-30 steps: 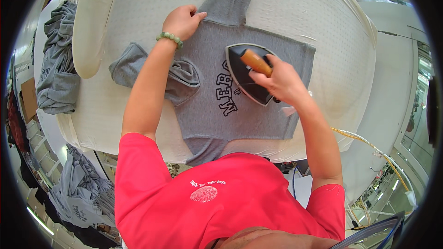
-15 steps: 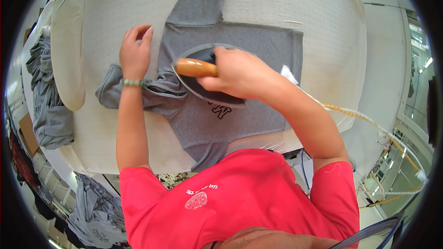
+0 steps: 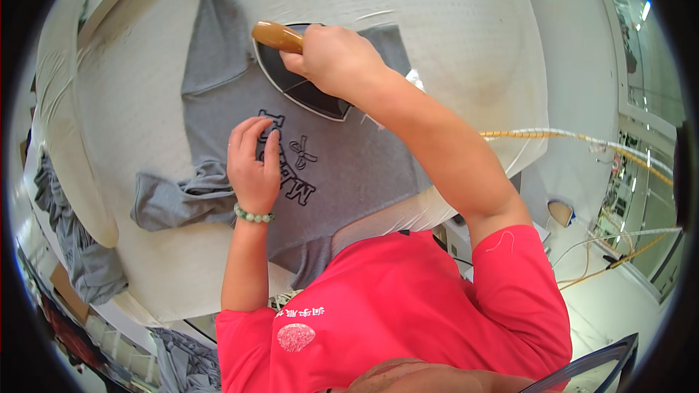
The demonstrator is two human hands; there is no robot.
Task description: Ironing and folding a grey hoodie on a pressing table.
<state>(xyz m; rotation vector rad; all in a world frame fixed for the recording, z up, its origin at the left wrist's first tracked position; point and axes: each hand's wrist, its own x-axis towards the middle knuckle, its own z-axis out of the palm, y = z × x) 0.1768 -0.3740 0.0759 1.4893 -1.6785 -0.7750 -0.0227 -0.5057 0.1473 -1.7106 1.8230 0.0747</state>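
A grey sweatshirt (image 3: 342, 167) lies spread on the padded ironing table, with dark outlined lettering and a small bow motif on its front. My right hand (image 3: 338, 58) is wrapped round the orange-brown handle of a dark iron (image 3: 313, 94). The iron rests at the garment's far side, past the lettering. Over the lettering's left end hovers or rests my left hand (image 3: 253, 164), its fingers loosely bent and the thumb apart, holding nothing. Close by it, one sleeve (image 3: 175, 200) lies bunched. Part of the iron is hidden under my right hand and forearm.
The pale cloth-covered table (image 3: 473, 51) spreads round the garment. A narrow padded arm (image 3: 69, 124) runs along its left side. Grey garments (image 3: 84, 255) hang beyond it, and more grey cloth (image 3: 186, 364) lies lower left. White and yellow hoses (image 3: 568, 133) trail off right.
The iron has moved with my right hand toward the garment's far side, uncovering the lettering. My left hand has come from beside the sweatshirt onto or over its front. The whole view has turned.
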